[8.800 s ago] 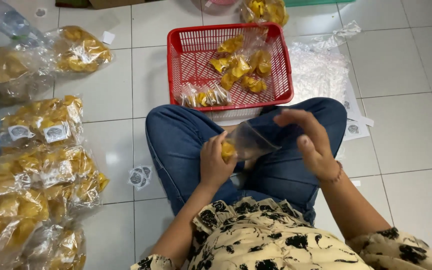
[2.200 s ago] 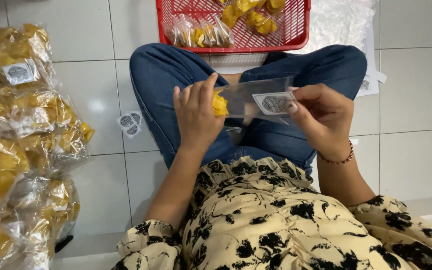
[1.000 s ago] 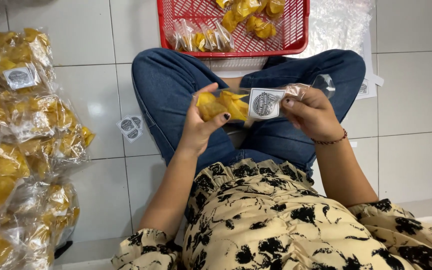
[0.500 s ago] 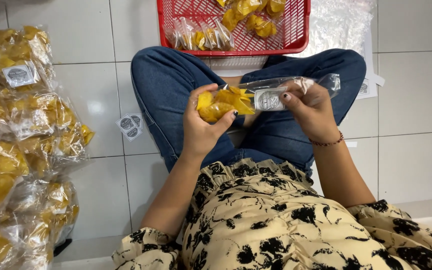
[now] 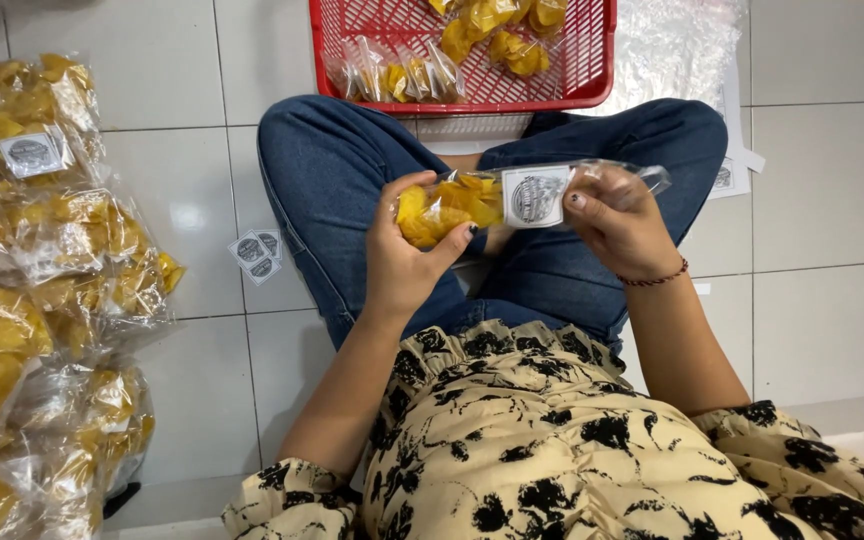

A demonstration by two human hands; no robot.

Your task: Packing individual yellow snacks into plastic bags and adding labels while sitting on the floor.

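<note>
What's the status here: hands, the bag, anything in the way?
Left hand grips the filled end of the clear chip bag. Right hand pinches its open end. Bag held over lap, red basket ahead, nothing obstructing.

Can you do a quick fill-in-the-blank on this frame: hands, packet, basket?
1. Both hands, the left hand and the right hand, hold one clear packet of ____ chips.
2. The basket beyond the knees is ____ in colour.
3. The bracelet sits on the ____ wrist.
4. The big pile of filled bags lies on the person's ____ side.

Missing words: yellow; red; right; left
</note>
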